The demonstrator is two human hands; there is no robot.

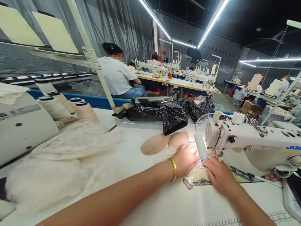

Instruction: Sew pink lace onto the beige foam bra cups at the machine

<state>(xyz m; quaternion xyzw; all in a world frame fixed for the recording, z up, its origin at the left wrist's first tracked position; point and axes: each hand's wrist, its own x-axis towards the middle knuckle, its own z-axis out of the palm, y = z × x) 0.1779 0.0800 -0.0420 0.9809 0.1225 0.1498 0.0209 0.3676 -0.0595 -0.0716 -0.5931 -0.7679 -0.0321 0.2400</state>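
Note:
My left hand [184, 160], with a gold bangle on its wrist, rests on a beige padded garment piece [162, 142] and presses it toward the needle area of the white sewing machine [254, 142]. Its fingers are curled on the fabric under the machine's lamp [201, 146]. My right hand [219, 175] lies just in front of the presser foot, fingers bent down on a small pale fabric edge [199, 164]. The glare of the lamp hides the fingertips and the needle.
A heap of cream lace [70, 157] and several thread cones [70, 106] fill the left. Black plastic bags [169, 114] lie behind the garment. Thread snips [240, 173] rest right of my right hand. Other people sit at machines further back.

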